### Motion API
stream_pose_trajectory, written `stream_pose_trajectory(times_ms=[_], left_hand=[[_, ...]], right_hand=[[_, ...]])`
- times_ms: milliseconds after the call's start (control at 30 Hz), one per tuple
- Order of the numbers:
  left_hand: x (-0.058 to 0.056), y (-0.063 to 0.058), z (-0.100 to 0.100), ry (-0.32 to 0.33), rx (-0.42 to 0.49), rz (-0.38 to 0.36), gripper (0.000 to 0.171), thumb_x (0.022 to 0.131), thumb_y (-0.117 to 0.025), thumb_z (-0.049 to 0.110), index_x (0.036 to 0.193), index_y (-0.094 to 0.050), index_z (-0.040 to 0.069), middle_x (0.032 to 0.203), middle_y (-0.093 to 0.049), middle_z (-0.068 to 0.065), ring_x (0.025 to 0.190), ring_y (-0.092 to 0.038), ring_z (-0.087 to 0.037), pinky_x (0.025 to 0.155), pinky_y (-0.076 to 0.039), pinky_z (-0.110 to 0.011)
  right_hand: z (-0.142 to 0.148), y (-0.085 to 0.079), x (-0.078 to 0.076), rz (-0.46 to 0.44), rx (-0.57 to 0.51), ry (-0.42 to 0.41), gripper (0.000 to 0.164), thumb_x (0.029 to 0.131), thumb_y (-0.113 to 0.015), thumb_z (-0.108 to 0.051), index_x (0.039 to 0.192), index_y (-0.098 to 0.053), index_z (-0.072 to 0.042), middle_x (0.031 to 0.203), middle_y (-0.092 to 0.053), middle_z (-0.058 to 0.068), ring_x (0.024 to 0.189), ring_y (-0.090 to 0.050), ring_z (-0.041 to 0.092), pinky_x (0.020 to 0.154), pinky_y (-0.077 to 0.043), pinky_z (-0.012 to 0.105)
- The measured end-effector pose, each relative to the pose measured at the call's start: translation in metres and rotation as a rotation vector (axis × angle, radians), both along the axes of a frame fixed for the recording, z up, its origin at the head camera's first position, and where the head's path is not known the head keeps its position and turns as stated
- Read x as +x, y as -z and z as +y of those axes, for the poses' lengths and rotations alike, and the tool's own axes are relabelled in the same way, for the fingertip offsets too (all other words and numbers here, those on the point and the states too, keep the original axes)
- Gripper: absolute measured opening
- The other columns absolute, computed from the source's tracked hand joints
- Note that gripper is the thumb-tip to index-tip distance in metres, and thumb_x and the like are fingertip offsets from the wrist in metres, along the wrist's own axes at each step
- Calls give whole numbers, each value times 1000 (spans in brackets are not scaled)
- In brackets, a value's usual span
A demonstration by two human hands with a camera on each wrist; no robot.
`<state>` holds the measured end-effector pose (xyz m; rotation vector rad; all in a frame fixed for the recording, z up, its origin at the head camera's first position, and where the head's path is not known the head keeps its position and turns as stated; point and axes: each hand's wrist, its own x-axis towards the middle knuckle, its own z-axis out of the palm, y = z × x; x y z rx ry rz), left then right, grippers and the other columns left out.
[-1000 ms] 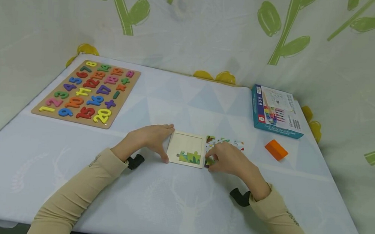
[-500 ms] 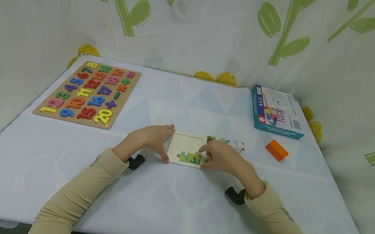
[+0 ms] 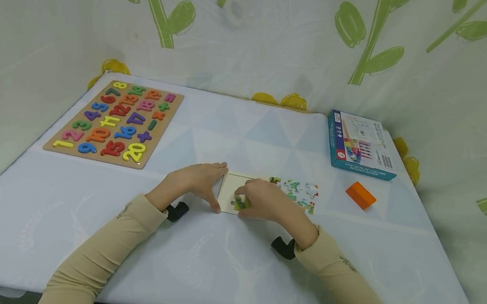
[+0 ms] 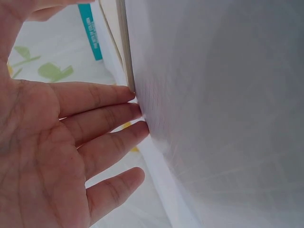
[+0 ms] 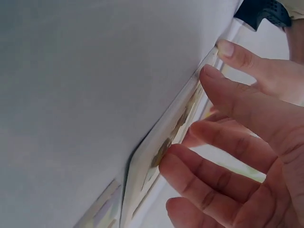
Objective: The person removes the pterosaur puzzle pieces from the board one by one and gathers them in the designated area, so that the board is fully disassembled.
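Observation:
A small wooden jigsaw tray [image 3: 228, 185] lies flat in the middle of the table. My left hand [image 3: 198, 179] braces its left side, thumb at the near corner; in the left wrist view the straight fingers [image 4: 97, 97] meet the tray's edge. My right hand [image 3: 269, 201] reaches over the tray from the right and covers much of it. Green jigsaw pieces [image 3: 238, 202] show in the tray by its fingertips. In the right wrist view, bent fingers [image 5: 190, 178] touch the pieces while the thumb stays apart at the near rim. Several loose jigsaw pieces [image 3: 301, 192] lie right of the tray.
A number puzzle board [image 3: 116, 122] with coloured numerals lies at the back left. At the back right is a teal and white box [image 3: 360, 144], with an orange block [image 3: 360, 195] in front of it. A leaf-patterned curtain hangs behind the table [image 3: 232, 268].
My right hand has moved left from the loose pieces onto the tray, uncovering more of those pieces. My left hand has stayed at the tray's left edge.

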<state>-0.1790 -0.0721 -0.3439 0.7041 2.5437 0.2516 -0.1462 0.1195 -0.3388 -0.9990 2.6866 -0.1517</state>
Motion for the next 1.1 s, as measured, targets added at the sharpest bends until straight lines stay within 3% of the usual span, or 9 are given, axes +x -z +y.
stream_pose_trajectory(times_ms=[367, 600, 1100], left_hand=[[0, -3, 0, 13, -3, 9, 109, 70, -83, 45, 151, -25, 0, 160, -19, -15, 148, -22, -30, 120, -25, -45], [0, -3, 0, 15, -6, 2, 109, 71, -83, 45, 151, -24, -1, 160, -19, -15, 147, -22, -31, 119, -26, -46], [1, -2, 0, 8, -2, -6, 108, 71, -83, 44, 151, -25, 0, 160, -19, -15, 147, -22, -31, 119, -26, -46]], right_hand=[[-6, 1, 1, 56, 4, -39, 27, 78, -80, -26, 94, -74, -5, 79, -63, 0, 68, -47, 11, 61, -42, 24], [-8, 0, 3, 36, 8, -23, 26, 79, -80, -25, 96, -71, -7, 85, -65, 2, 72, -52, 12, 65, -47, 26], [-7, 5, 2, 40, -30, -3, 34, 78, -80, -24, 99, -60, -6, 86, -60, 3, 69, -48, 12, 62, -43, 23]])
